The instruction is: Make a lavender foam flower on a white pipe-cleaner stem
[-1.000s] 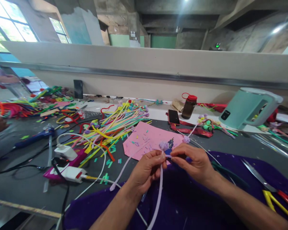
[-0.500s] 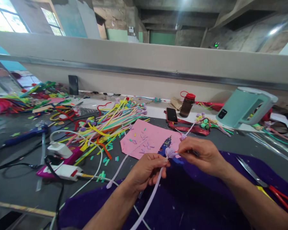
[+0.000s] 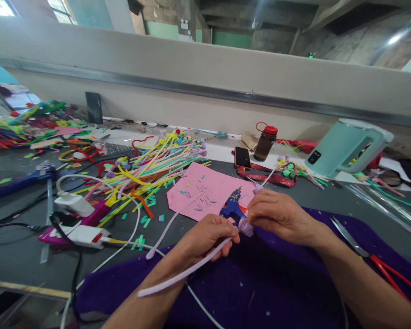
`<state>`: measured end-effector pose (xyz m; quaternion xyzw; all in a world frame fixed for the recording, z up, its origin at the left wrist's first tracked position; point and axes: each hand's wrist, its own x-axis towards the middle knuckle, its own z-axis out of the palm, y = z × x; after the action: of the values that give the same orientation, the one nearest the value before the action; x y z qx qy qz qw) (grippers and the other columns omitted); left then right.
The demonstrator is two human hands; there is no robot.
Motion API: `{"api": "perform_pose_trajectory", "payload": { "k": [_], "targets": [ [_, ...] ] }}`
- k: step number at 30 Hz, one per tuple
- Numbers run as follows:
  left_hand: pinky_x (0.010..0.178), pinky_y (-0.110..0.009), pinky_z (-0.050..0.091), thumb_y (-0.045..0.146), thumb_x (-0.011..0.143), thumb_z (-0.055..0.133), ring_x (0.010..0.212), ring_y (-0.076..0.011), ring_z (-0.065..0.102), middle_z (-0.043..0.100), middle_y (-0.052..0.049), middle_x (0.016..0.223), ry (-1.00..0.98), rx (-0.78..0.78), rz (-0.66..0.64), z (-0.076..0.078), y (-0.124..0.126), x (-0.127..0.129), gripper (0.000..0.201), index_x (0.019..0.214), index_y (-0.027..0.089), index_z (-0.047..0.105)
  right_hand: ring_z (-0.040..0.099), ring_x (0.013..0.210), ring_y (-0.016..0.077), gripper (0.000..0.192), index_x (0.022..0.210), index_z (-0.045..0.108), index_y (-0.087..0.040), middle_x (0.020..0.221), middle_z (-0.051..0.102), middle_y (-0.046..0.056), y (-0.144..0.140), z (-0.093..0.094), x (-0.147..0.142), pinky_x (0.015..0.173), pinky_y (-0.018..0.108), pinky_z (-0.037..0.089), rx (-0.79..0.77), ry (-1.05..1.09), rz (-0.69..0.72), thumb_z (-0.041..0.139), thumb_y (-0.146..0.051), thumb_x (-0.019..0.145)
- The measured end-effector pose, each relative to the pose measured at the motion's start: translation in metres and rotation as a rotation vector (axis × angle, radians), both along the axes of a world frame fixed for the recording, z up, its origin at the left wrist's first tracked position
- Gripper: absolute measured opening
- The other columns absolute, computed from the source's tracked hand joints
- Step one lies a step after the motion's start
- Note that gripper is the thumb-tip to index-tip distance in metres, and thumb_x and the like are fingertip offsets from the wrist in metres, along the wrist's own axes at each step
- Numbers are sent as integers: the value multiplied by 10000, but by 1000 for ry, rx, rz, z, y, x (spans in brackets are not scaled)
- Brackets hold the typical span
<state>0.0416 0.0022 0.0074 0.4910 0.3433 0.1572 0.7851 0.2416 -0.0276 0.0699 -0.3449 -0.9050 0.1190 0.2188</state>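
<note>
- Your left hand [image 3: 205, 237] has a closed grip on a lilac pipe cleaner [image 3: 188, 270], pinched between thumb and fingers just below its curled tip.
- The pipe cleaner's stem runs down and to the left from that pinch, across your left forearm, with its free end hanging over the purple cloth [image 3: 267, 292].
- The curled tip, a small lilac bud [image 3: 245, 225], sits between your two hands, above the near edge of the purple cloth.
- Your right hand [image 3: 277, 214] is closed on the bud from the right side, fingertips pressed against it; both hands touch the same piece.
- A blue glue gun [image 3: 232, 208] lies just behind your hands, on the near corner of a pink sheet [image 3: 208, 192] that is dotted with small cut bits.
- A second pale stem [image 3: 171, 224] lies from the pink sheet down toward the left, beside your left hand.
- A heap of many-coloured pipe cleaners [image 3: 150, 173] covers the table [image 3: 20, 260] to the left of the pink sheet.
- White chargers and cords [image 3: 78, 219] lie near the left front of the table, by a magenta tool.
- Red-handled scissors [image 3: 373, 256] rest on the purple cloth, to the right of your right forearm.
- Farther back stand a phone [image 3: 242, 157], a brown bottle [image 3: 265, 142] with a red cap, and a mint-green kettle [image 3: 345, 146].
</note>
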Motion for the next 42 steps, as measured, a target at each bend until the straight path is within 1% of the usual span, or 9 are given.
{"api": "perform_pose_trajectory", "payload": {
  "k": [6,11,22,27,34,42],
  "targets": [
    [251,-152,194,234,681,523,219,-44,335,508,27,351,20,16,-32,0,0,0,167,585,137,619,525,779,143,161,831,587,-179,801,609,32,-1,-3,-6,787,310,384,40,-46,-9,434,-197,877],
    [244,-149,212,230,682,511,218,-49,346,511,30,348,10,30,-55,1,1,0,168,594,128,610,507,782,148,139,826,589,-179,810,605,30,-1,-7,-6,784,315,374,74,-80,-20,454,-166,858],
    [254,-143,208,239,695,507,225,-39,353,520,28,367,-3,58,-27,1,2,-1,177,599,127,604,510,796,140,133,856,588,-194,832,608,14,-3,-7,-5,766,298,371,128,-149,-56,472,-131,836],
    [256,-142,205,231,699,500,226,-36,352,525,28,372,-11,64,-21,0,2,-1,173,608,130,608,513,786,147,123,814,586,-189,824,612,19,-3,-9,-5,758,303,368,184,-209,-79,485,-121,816],
    [257,-139,196,224,705,496,225,-33,349,529,29,374,-14,60,-21,0,2,-1,174,610,130,608,504,780,158,115,801,586,-186,821,615,26,-3,-10,-6,763,315,357,220,-265,-97,482,-145,827],
    [259,-132,183,227,713,501,226,-27,350,525,26,377,-34,45,-7,1,2,-2,178,620,121,609,503,759,162,130,798,604,-186,812,625,33,-1,-13,-7,701,305,361,262,-266,-100,481,-161,832]
  ]
}}
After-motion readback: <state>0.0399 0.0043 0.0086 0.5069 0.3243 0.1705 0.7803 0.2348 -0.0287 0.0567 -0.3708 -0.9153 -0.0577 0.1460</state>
